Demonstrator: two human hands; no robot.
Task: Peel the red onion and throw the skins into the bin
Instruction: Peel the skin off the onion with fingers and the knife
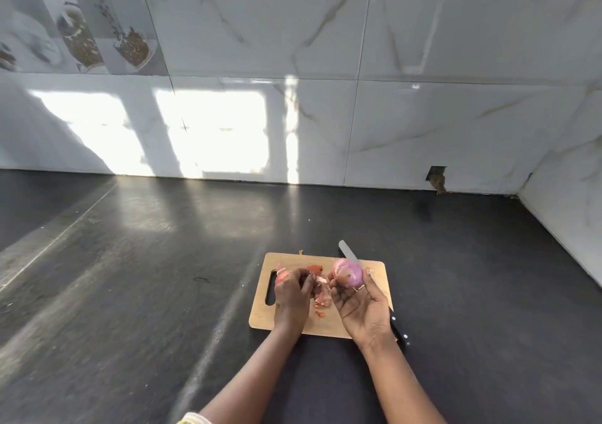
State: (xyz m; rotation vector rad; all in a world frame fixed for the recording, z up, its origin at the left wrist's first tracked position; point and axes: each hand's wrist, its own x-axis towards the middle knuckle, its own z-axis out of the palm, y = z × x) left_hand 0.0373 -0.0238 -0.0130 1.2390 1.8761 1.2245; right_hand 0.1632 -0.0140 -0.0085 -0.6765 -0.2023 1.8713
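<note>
A pinkish-purple peeled red onion [348,273] sits in the fingertips of my right hand [363,309], held just above the wooden cutting board [374,269]. My left hand [291,296] is closed on a strip of papery onion skin [322,293] that hangs between the two hands. More loose reddish skins [314,268] lie on the board behind my left hand, and small bits [320,314] lie near its front edge. No bin is in view.
A knife [350,254] with a black handle [399,329] lies along the board's right edge, blade pointing away. The board rests on a dark countertop [146,277]. A white tiled wall [325,114] stands behind and at the right.
</note>
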